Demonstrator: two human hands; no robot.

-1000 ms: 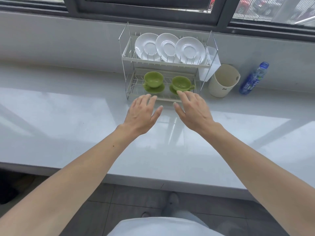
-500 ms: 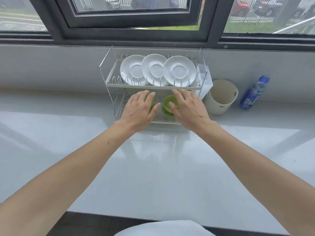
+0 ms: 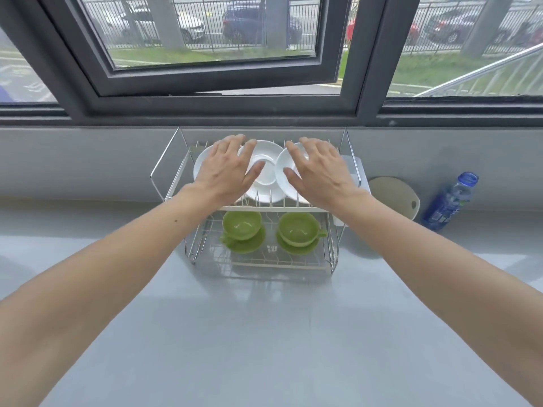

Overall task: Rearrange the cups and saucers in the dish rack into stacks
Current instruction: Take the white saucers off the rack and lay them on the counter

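A two-tier wire dish rack (image 3: 351, 160) stands on the grey counter against the wall. Three white saucers stand on edge in its upper tier; the middle white saucer (image 3: 266, 177) shows fully. My left hand (image 3: 226, 168) is spread over the left white saucer (image 3: 199, 168), and my right hand (image 3: 318, 170) is spread over the right white saucer (image 3: 282, 168). Neither hand grips anything. In the lower tier, a left green cup (image 3: 241, 225) sits on a green saucer (image 3: 249, 246), and a right green cup (image 3: 299, 229) sits on another green saucer (image 3: 293, 248).
A beige container (image 3: 393, 196) stands right of the rack, with a blue water bottle (image 3: 449, 201) further right. A white holder (image 3: 360, 177) hangs on the rack's right side. The dark window frame (image 3: 223, 104) runs just above the rack.
Both hands rose from the lower tier with the green cups to the upper tier's white saucers. The camera tilted up and closer.
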